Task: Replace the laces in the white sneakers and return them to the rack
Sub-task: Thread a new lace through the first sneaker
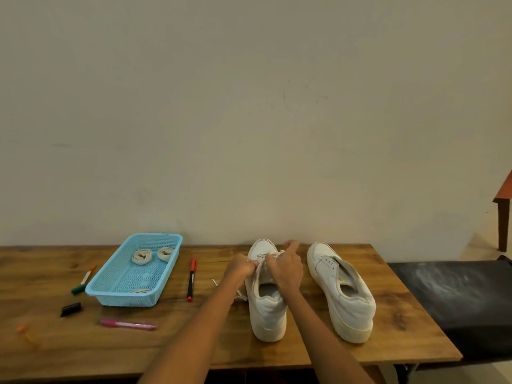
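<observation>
Pinching the white lace (270,256) over the front of the left sneaker (266,295), we have both hands low in the centre of the frame. Our left hand (240,268) has its fingers curled, nipping the lace at the sneaker's left side; our right hand (286,268) lies over the tongue, fingers bent round the lace with the forefinger raised toward the toe. A loose lace end (214,282) trails on the table (194,342) just left of the shoe, under our left forearm.

To the right of our hands stands the second sneaker (340,292), apart from the first, its eyelets bare and its tongue slack. Both shoes point toward the wall (249,106).

In the lower left of the frame sits a light blue basket (99,289) holding two coiled laces (141,256) at its far end and another near its front wall. Between basket and shoes lies a red marker (191,279). Left of the basket lie a green-capped marker (83,281) and a black cap (71,309); in front of it lies a pink pen (128,325). At the right edge we see a black surface (457,300) beside the table.
</observation>
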A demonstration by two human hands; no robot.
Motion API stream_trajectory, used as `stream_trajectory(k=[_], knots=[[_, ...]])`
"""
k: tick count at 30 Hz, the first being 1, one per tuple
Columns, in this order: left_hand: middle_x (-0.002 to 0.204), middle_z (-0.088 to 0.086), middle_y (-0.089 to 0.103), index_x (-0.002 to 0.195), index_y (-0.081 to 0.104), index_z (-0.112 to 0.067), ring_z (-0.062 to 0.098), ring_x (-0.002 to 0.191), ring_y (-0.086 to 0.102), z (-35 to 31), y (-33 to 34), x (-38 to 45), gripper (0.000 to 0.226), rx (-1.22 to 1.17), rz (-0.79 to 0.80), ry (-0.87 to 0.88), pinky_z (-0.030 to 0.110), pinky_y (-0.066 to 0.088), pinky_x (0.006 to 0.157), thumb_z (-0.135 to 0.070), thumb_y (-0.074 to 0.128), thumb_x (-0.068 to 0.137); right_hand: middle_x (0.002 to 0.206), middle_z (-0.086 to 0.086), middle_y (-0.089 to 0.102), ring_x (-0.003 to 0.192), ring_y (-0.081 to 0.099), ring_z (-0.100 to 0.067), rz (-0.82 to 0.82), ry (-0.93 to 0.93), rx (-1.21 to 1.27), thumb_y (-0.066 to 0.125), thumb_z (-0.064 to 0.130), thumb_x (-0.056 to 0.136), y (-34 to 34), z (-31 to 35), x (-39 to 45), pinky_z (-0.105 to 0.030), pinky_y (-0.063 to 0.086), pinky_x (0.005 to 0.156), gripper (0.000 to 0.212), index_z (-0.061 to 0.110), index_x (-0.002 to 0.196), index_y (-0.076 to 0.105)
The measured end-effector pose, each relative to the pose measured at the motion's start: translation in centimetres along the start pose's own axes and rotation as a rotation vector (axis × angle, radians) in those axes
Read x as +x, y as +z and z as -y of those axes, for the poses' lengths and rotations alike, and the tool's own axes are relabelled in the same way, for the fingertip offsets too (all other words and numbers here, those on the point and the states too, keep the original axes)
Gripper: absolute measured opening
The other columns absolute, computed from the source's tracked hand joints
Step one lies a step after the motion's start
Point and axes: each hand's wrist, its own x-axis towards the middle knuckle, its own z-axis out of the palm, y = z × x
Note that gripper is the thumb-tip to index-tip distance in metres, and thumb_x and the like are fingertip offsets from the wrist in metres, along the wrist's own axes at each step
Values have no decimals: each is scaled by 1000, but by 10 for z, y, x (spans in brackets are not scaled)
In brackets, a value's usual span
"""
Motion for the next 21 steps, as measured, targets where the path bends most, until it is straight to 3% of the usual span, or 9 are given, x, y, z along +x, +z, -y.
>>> stream_trajectory(k=[2,5,6,8,11,14,15,19,21], knots=[[93,17,62,100,64,-1,19,74,53,-5,-1,3,26,-255,-70,26,33,44,66,-16,42,97,97,-6,64,84,63,-25,-6,8,-9,62,29,81,0,-1,0,-28,44,63,48,14,118,35],[74,10,53,94,52,-2,16,60,50,-15,-7,1,29,-959,-204,-77,25,44,47,-17,29,102,98,-7,65,81,62,-23,-16,22,-1,63,31,83,0,-1,0,-27,42,62,49,14,119,35],[71,9,51,91,48,-3,16,56,48,-13,-9,3,29,-1044,-229,-102,23,42,42,-18,27,103,98,-7,64,79,61,-21,-18,27,8,64,30,83,-1,-1,0,-26,41,61,49,13,119,35],[74,6,51,92,49,-4,14,54,42,-5,-13,4,26,-782,-252,-88,23,36,43,-20,31,102,98,-7,65,76,59,-20,-20,31,24,63,29,83,-1,-2,0,-25,40,60,48,14,119,35],[74,-1,54,91,58,-8,12,63,47,18,-10,5,32,-62,-115,56,26,37,60,-36,45,97,97,-7,65,78,62,-21,-13,32,26,63,28,82,1,-3,1,-25,41,60,47,15,118,35],[85,0,60,92,64,-13,15,78,53,22,-2,6,25,146,13,165,25,39,69,-33,49,96,98,-6,64,80,63,-21,-10,36,21,63,29,82,1,-2,1,-26,43,60,48,16,119,35],[89,2,61,95,64,-12,15,79,53,18,-2,4,23,12,-12,176,25,40,69,-28,47,97,98,-6,64,82,63,-22,-9,37,16,64,29,83,0,-2,1,-26,43,61,48,15,119,35],[73,6,55,78,51,-9,14,59,49,-4,-12,0,34,-1056,-213,-32,25,43,55,-20,32,102,97,-7,63,81,62,-24,-25,40,31,62,28,83,0,-2,1,-28,45,62,46,14,118,35],[75,7,51,81,50,-7,15,58,46,-7,-18,1,34,-1036,-282,-92,24,43,54,-21,28,103,96,-8,64,77,60,-22,-27,43,44,62,27,84,-1,-2,1,-26,42,60,45,13,118,36]])
